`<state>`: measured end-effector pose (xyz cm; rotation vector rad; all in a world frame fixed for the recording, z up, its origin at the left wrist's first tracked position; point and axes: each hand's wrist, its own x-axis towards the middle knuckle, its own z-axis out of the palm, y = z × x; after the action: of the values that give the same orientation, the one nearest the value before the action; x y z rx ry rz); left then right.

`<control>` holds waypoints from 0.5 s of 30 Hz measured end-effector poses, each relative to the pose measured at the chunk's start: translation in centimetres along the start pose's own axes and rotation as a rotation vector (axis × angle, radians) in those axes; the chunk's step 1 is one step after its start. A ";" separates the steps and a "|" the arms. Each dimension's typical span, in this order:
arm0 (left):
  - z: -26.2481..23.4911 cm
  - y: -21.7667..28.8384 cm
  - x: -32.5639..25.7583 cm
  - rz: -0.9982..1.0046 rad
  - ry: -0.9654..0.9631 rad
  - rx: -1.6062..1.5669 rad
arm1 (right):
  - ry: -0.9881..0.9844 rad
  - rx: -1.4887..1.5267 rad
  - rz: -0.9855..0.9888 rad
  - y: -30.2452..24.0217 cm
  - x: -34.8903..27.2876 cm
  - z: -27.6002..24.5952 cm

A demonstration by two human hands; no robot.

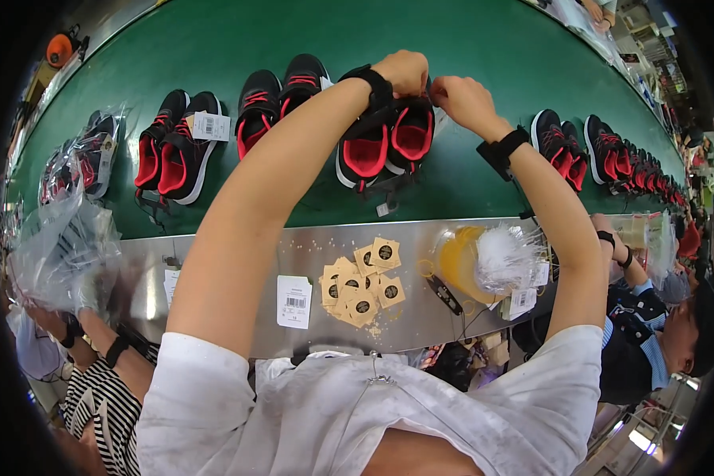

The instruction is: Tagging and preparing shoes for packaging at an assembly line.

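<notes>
A pair of black and red sneakers (365, 155) stands on the green surface in front of me, red linings toward me. My left hand (404, 73) is curled over the far end of this pair; its fingertips are partly hidden. At the right edge of the same pair, my right hand (462, 101) has its thumb and fingers drawn together in a pinch. Whatever either hand grips is too small or too hidden to name. A small tag (383, 209) lies by the heels on a dark cord. Both wrists wear black bands.
Tan square cards (362, 305), a white barcode label (294, 301), black snips (444, 295), a yellow tub (460, 258) and a bundle of white plastic ties (506, 258) lie on the metal ledge. More sneakers (178, 151) line the green belt (484, 47). People work on both sides.
</notes>
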<state>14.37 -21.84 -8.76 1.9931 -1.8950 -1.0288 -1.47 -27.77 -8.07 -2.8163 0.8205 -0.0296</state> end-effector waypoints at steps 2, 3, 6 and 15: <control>0.7 -0.5 -0.9 0.080 0.292 -0.120 | -0.008 0.003 -0.058 -0.1 0.2 -0.2; 0.9 -0.6 -1.1 0.079 0.285 -0.124 | -0.008 0.000 -0.115 0.0 0.3 -0.1; 1.6 -1.3 -1.3 0.072 0.341 -0.261 | -0.014 0.238 -0.089 1.4 0.9 1.1; 4.1 -1.0 -2.4 0.232 0.751 0.148 | 0.205 -0.249 -0.138 0.7 0.6 2.0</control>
<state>12.88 -18.14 -11.54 1.7993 -1.7226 -0.0429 -1.20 -28.24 -10.17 -3.1421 0.7123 -0.2588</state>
